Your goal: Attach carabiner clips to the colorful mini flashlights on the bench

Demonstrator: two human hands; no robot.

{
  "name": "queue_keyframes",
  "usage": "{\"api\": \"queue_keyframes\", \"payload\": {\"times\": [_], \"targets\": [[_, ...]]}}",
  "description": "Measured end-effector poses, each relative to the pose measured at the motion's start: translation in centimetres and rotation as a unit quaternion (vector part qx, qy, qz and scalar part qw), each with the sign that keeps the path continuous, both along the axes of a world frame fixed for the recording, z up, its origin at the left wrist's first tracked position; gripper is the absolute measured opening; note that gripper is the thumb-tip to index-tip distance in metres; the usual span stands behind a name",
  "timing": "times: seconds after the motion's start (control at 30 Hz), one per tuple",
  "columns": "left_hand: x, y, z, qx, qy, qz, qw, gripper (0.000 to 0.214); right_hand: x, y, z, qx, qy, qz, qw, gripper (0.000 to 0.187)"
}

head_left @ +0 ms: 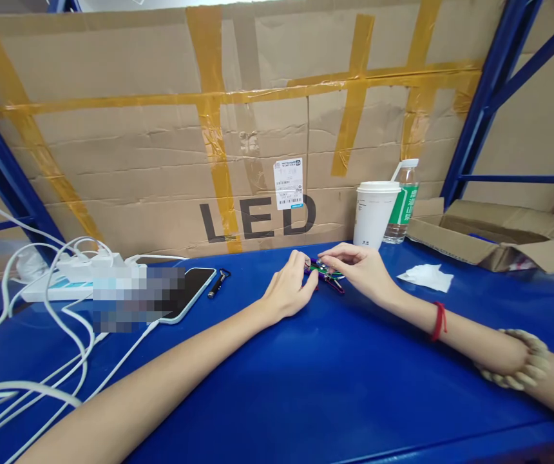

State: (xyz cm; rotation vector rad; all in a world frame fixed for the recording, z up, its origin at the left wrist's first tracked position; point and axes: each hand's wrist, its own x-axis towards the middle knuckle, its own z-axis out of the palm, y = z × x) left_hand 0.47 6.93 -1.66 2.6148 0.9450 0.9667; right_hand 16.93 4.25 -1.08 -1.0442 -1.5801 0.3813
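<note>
My left hand point(290, 287) rests at the back middle of the blue surface, its fingers bent inward and closed at the left end of a small bundle of coloured cords point(335, 284). Purple, green and pink strands show in the bundle, along with small shiny metal parts; their exact kind is too small to tell. From the right, my right hand point(360, 269) pinches at the same bundle with thumb and forefinger. The fingers partly hide what each hand grips.
Right of my hands stand a white paper cup point(374, 216), a green-labelled bottle point(405, 206), a crumpled tissue point(426, 278) and an open cardboard box point(470, 248). A phone point(192, 290), a small black torch-like item point(216, 284), a power strip point(40, 289) and white cables lie left. A large carton point(161, 161) stands behind.
</note>
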Motion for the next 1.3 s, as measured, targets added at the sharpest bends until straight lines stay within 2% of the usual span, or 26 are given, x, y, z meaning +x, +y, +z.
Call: {"api": "queue_keyframes", "payload": {"times": [0.1, 0.23, 0.43, 0.7, 1.0, 1.3], "targets": [[0.05, 0.29, -0.06, -0.016, 0.007, -0.034, 0.999, 0.018, 0.08, -0.06, -0.09, 0.012, -0.033, 0.004, 0.999, 0.030], [0.20, 0.69, -0.24, -0.010, 0.021, -0.050, 0.998, 0.021, 0.15, -0.28, -0.02, 0.036, -0.079, -0.001, 0.996, 0.025], [0.29, 0.81, -0.27, -0.003, 0.033, -0.053, 0.998, 0.023, -0.16, -0.62, 0.23, 0.050, -0.052, -0.040, 0.997, 0.029], [0.08, 0.96, -0.53, -0.053, -0.020, -0.087, 0.995, 0.021, -0.23, -0.64, 0.30, 0.051, -0.058, -0.024, 0.997, 0.029], [0.11, 1.00, -0.75, -0.071, -0.083, -0.089, 0.990, 0.026, -0.04, -0.37, -0.02, 0.040, -0.052, -0.060, 0.996, 0.033], [-0.50, 0.44, -0.43, -0.045, -0.048, -0.088, 0.994, 0.027, -0.26, -0.31, -0.12, 0.011, -0.033, -0.098, 0.995, 0.034]]}}
